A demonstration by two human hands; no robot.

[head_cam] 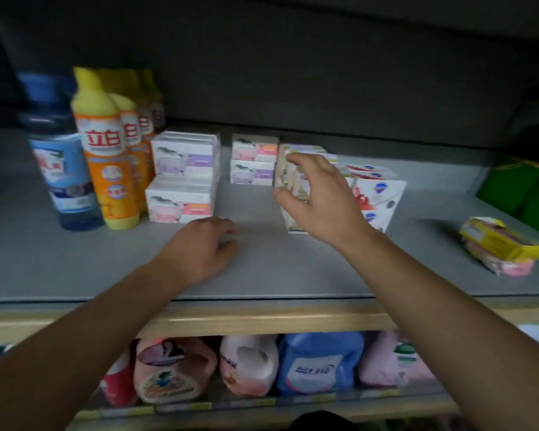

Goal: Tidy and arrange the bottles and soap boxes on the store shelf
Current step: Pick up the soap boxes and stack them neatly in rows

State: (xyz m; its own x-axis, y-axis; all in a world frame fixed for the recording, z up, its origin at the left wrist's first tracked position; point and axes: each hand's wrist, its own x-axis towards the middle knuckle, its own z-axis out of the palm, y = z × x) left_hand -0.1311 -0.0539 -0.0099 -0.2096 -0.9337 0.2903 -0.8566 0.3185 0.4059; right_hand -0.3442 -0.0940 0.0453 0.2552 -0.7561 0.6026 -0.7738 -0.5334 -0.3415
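Both forearms reach up from the bottom corners over the shelf's front lip. Left hand (204,244) rests knuckles-up on the grey shelf (75,269) near the front edge, fingers curled loosely under; nothing seen in it. It sits just in front of the left stack of soap boxes (182,178), not clearly touching it.

Right hand (316,197) is raised further back, wrist bent, thumb low and fingers spread high, cupped round the front of a tilted row of soap boxes (290,181) standing on end. Fingertips look to be at the top of the row and thumb at its left face, but motion blur hides whether it's a real grip or just contact; cannot tell.

Between the two sits a small stack of soap boxes (253,161), two high, w/ pink label above purple. Right of the tilted row, touching it, is a white-and-red soap pack (377,194).

Far left: orange bottles (106,157) w/ yellow caps in a line front to back, and a blue bottle (64,169) beside the front one. Far right, well apart from the rest, a yellow wrapped pack (504,247) lies flat near the edge; green packs (523,188) behind it.

Below the shelf lip, detergent jugs (249,365) in pink and blue lie in a row.
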